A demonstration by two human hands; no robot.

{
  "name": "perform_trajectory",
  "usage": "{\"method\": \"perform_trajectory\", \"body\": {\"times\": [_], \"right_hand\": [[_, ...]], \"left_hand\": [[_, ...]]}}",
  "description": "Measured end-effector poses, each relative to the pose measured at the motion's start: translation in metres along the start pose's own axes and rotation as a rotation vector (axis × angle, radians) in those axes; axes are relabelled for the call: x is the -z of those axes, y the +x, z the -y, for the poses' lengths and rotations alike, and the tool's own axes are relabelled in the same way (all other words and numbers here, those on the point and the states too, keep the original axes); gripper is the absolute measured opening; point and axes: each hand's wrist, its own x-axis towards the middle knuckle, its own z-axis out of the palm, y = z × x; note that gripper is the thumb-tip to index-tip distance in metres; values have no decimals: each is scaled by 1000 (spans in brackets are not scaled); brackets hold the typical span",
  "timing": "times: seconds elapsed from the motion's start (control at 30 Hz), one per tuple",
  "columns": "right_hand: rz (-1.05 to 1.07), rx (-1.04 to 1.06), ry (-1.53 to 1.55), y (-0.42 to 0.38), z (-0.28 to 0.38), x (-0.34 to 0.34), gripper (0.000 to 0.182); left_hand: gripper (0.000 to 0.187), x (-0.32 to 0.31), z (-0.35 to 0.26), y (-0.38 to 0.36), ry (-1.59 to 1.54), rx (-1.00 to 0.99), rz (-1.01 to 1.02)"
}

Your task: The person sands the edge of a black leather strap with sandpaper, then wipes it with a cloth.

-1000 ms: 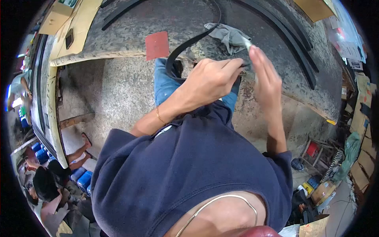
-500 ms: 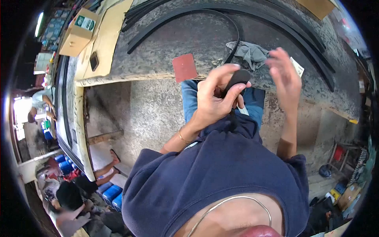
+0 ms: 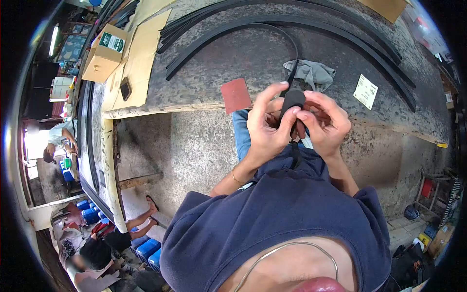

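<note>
Between both hands is the broad, rounded black face of a rubber strip (image 3: 294, 99); its thin length runs up onto the table and bends leftward. My left hand (image 3: 266, 121) grips it from the left, thumb across the front and index finger raised behind. From the right, my right hand (image 3: 327, 121) pinches the same piece between thumb and fingers. Some fingertips are hidden behind the strip. A grey cloth (image 3: 314, 74) lies crumpled just beyond my hands. To the left, a reddish-brown square that looks like sandpaper (image 3: 236, 95) overhangs the table edge.
Long black strips (image 3: 272, 20) curve across the worn table (image 3: 219, 63). A white printed card (image 3: 365, 92) lies at right. Cardboard (image 3: 138, 73) at left carries a phone (image 3: 125, 89) and a carton (image 3: 103, 54). Other people are at far left and lower left, near blue containers (image 3: 147, 249).
My right hand has come down leftward from beside the cloth and taken hold of the strip. The white card, partly covered before, now shows fully. The view has shifted slightly.
</note>
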Motion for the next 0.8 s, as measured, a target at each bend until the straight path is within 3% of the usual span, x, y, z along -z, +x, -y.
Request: {"method": "perform_trajectory", "body": {"times": [0.03,0.1,0.17,0.2,0.33,0.4,0.53,0.7,0.8], "right_hand": [[27,38,29,4,-2,-2,40],[50,74,55,8,-2,-1,42],[182,72,-43,13,4,2,45],[178,92,-66,14,5,2,45],[147,222,-140,11,-1,3,41],[65,344,-185,8,-7,1,37],[39,356,-179,4,-10,0,38],[136,172,-118,9,2,-1,40],[150,201,-106,10,0,-1,40]], "left_hand": [[40,3,3,2,-1,-1,3],[39,11,8,7,276,-235,81],[36,10,2,5,199,-158,80],[34,9,-1,5,126,-84,73],[35,8,-3,4,146,-99,72],[35,9,2,2,-11,-52,59],[36,7,-1,3,29,-46,14],[35,14,10,5,145,-158,36],[35,13,0,4,33,-65,80]]}}
